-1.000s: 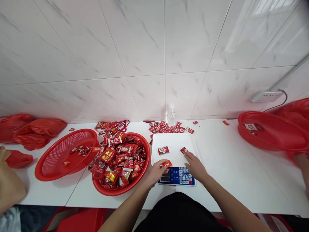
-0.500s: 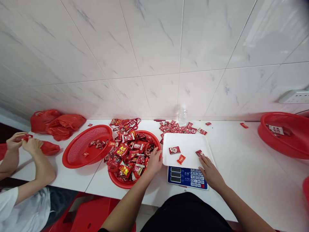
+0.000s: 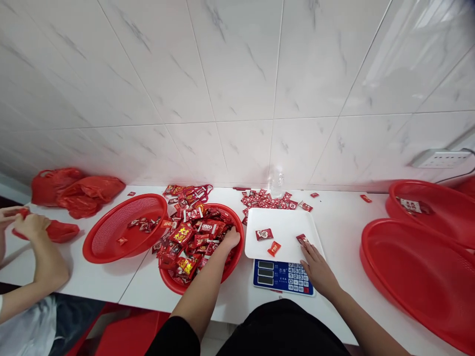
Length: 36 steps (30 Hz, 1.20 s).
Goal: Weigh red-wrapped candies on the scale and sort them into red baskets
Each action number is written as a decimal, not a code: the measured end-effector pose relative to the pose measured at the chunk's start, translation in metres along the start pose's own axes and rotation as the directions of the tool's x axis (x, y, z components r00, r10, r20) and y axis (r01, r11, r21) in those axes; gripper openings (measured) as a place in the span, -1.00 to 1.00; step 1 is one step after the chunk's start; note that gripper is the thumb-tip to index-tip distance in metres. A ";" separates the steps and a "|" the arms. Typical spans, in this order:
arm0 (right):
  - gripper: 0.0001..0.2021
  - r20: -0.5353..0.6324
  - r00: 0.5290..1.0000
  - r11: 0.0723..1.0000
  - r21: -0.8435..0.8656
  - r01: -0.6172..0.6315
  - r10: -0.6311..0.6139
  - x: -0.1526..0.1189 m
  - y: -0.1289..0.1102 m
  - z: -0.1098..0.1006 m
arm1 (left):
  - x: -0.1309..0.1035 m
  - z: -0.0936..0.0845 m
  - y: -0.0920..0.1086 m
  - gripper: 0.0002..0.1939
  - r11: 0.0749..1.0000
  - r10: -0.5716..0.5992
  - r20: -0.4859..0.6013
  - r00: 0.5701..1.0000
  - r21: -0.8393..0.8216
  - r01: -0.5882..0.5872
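my left arm reaches forward and down, the left hand [image 3: 231, 238] dipping into the round red plastic basket [image 3: 174, 286] heaped with shiny wrapped packets [image 3: 182, 233]. its fingertips are hidden among them, so i cannot tell whether they are closed on one. my right arm slants in from the other side, the right hand [image 3: 318, 269] palm down, its fingers stretched forward and the thumb apart from them; nothing is clamped, and the fingertips touch a small dark red packet [image 3: 302, 239] on the white plastic tray [image 3: 284, 220]. a flat red-and-white packet [image 3: 264, 234] and a small orange-red packet [image 3: 274, 248] lie nearby on the tray, above the blue keypad panel [image 3: 284, 277] of the scale.
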State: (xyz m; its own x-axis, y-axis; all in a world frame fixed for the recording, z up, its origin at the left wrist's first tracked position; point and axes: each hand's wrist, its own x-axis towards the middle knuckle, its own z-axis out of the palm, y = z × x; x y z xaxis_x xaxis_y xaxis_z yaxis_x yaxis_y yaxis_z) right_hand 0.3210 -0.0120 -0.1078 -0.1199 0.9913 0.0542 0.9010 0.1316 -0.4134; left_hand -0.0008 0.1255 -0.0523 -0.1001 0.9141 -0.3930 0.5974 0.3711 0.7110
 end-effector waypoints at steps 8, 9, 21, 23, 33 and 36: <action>-0.47 0.016 1.000 1.000 -0.004 -0.024 0.025 -0.002 -0.006 -0.006 | 0.001 -0.001 -0.007 -0.62 0.999 -0.031 -0.023 0.999 0.017 0.031; -0.47 0.015 1.000 1.000 -0.006 -0.024 0.024 -0.002 -0.006 -0.006 | 0.000 -0.001 -0.008 -0.57 0.999 -0.030 -0.018 0.999 0.012 0.030; -0.45 0.029 0.999 1.000 -0.011 -0.019 0.019 -0.003 -0.009 -0.010 | -0.009 0.007 -0.006 -0.41 0.999 -0.043 0.006 0.999 -0.013 0.043; -0.46 0.019 1.000 1.000 -0.005 -0.024 0.024 -0.003 -0.010 -0.010 | -0.015 0.008 -0.007 -0.47 1.000 -0.020 -0.012 1.000 -0.012 0.020; -0.46 0.000 1.000 0.992 -0.125 0.005 -0.005 -0.003 -0.007 -0.005 | -0.048 0.001 -0.009 -0.65 0.935 0.137 -0.229 0.964 -0.291 -0.202; -0.46 -0.030 0.999 0.988 -0.150 0.024 -0.029 -0.003 -0.005 -0.002 | -0.054 -0.007 0.001 -0.63 0.885 0.097 -0.304 0.948 -0.409 -0.222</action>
State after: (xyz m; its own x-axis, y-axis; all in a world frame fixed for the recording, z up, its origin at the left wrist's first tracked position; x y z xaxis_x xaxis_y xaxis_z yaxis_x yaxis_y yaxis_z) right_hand 0.3182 -0.0158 -0.1037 -0.1332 0.9867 0.0929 0.9503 0.1538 -0.2707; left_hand -0.0001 0.0781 -0.0265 -0.2789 0.9520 -0.1262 0.2255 0.1927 0.9550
